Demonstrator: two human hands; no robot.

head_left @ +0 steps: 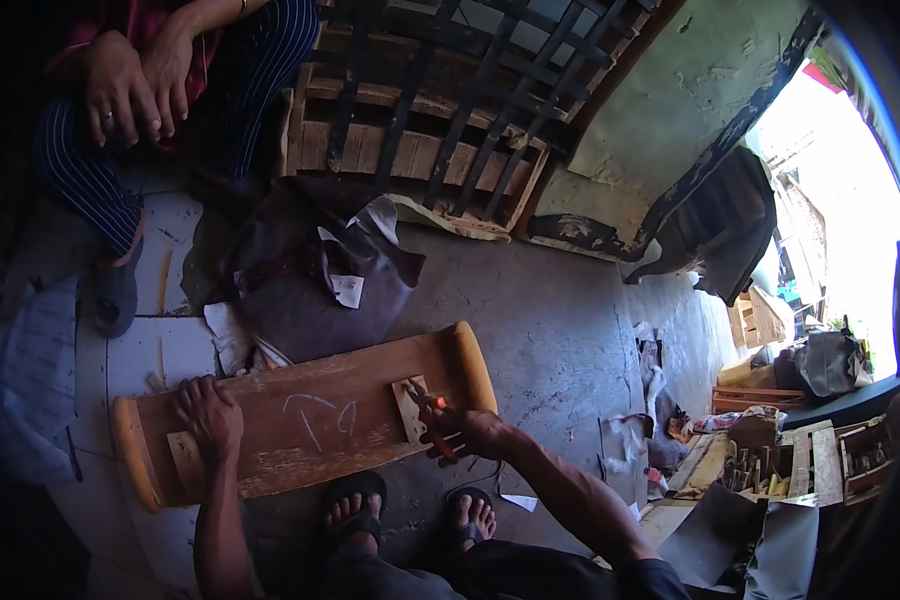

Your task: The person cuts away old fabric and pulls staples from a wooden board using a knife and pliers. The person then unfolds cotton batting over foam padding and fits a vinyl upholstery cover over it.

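Note:
A long brown wooden panel (300,420) with padded yellowish ends and chalk marks lies across the floor before my feet. My left hand (210,418) grips its far edge near the left end, fingers curled, beside a small wooden block (184,460). My right hand (475,435) is closed around red-handled pliers (444,448) near the panel's right end. The pliers' jaws are at a second light wooden block (410,405) attached to the panel; whether they grip a nail there is too small to tell.
Dark leathery sheet material (320,270) lies beyond the panel. A webbed wooden furniture frame (420,140) stands behind it. At upper left sits another person (120,90), hands together. Wooden boxes of tools (770,465) and scraps (630,440) lie to the right.

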